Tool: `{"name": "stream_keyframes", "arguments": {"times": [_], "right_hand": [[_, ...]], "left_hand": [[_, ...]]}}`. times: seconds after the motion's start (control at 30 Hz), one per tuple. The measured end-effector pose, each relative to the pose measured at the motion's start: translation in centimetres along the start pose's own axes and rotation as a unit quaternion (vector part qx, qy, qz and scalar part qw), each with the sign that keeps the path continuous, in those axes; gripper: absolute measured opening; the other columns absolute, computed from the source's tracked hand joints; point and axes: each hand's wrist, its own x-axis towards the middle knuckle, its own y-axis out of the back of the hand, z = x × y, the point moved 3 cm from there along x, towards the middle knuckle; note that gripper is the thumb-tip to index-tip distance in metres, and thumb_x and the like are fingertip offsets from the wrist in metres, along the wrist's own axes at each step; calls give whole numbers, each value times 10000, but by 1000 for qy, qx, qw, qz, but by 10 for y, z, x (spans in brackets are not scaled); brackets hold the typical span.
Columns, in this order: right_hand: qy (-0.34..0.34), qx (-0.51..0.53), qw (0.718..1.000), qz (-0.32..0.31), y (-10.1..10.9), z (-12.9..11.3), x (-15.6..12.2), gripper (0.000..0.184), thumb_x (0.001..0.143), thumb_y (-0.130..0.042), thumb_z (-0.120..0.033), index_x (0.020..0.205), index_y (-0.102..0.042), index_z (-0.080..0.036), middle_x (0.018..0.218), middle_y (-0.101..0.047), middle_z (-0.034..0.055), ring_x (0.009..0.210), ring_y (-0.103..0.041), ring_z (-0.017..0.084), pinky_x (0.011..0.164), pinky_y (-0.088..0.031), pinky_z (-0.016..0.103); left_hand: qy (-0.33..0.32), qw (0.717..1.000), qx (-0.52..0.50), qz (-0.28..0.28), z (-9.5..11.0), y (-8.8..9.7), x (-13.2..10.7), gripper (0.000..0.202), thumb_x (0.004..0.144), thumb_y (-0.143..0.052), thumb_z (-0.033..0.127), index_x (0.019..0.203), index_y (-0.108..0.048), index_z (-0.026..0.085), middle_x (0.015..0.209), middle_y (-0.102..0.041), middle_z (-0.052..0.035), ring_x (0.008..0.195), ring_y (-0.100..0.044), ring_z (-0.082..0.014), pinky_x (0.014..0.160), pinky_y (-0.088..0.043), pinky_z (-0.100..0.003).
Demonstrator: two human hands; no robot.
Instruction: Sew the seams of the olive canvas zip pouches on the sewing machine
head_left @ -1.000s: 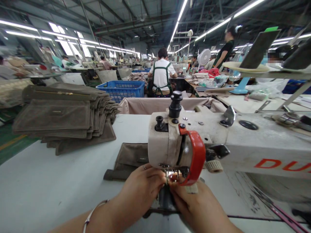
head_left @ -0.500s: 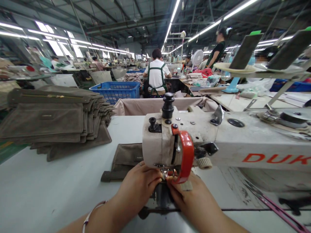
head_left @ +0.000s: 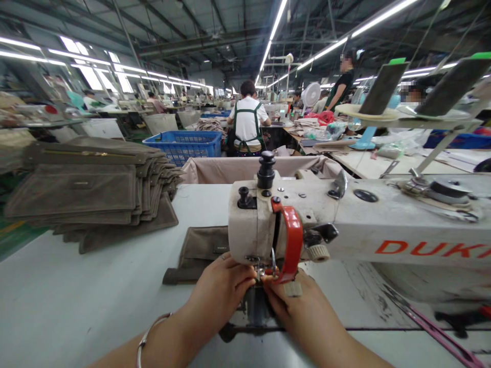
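A grey-brown fabric bag panel (head_left: 203,248) with a small dark label lies flat under the head of a white sewing machine (head_left: 245,220). My left hand (head_left: 220,289) is closed at its near edge, thumb and fingertips pinched just left of the presser foot (head_left: 260,273). On the other side, my right hand (head_left: 305,301) is closed too, its fingertips pressed together close to the foot. The red guard (head_left: 292,240) and the machine head hide part of the panel and of my right fingers. The exact grip on the fabric is partly hidden.
A tall stack of similar fabric panels (head_left: 80,189) stands on the table at left. Pink-handled scissors (head_left: 431,324) lie at right. Behind the machine are a cloth-lined bin (head_left: 222,168), a blue crate (head_left: 187,144) and a seated person (head_left: 247,120). Thread cones (head_left: 383,89) stand at upper right.
My hands stay almost in place beside the presser foot. A bright metal part now shows beside the red guard, near the needle. The whole view has shifted slightly.
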Motion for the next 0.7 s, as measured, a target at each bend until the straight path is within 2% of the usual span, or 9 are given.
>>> {"name": "stream_keyframes", "arguments": {"times": [0.13,0.3,0.47,0.63,0.7], "right_hand": [[3,0,1000,1,-1,0,-1,247,862,-519,-50,950,-709,-182,930,-699,93,853,-635,219,762,-553,336],[-4,-3,1000,-2,1,-2,0,229,832,-547,-39,905,-704,-189,879,-704,77,812,-643,217,721,-555,318],[-6,5,1000,9,2,-4,1,259,804,-571,-18,947,-691,-198,941,-702,73,872,-642,217,776,-554,324],[3,17,1000,21,3,-7,-1,216,776,-585,-17,826,-673,-207,835,-681,52,802,-629,203,749,-544,296],[2,25,999,23,3,-7,-2,222,773,-583,-13,831,-674,-206,830,-680,51,789,-622,202,734,-541,291]], "left_hand": [[2,1000,1,-4,0,1,1,177,826,-676,70,884,-743,223,921,-741,-15,937,-662,-225,875,-535,-361],[2,1000,3,-1,-1,1,1,173,828,-672,72,859,-742,227,913,-741,-14,927,-661,-221,865,-535,-346],[4,1000,4,1,1,3,1,194,799,-691,45,846,-733,228,892,-736,-6,896,-660,-219,847,-536,-338],[-6,1000,-19,8,5,5,-1,196,786,-690,41,821,-722,232,856,-727,8,854,-660,-196,849,-539,-311],[-8,1000,-21,10,4,4,-1,201,795,-678,42,834,-724,234,854,-723,9,844,-658,-188,848,-541,-306]]}}
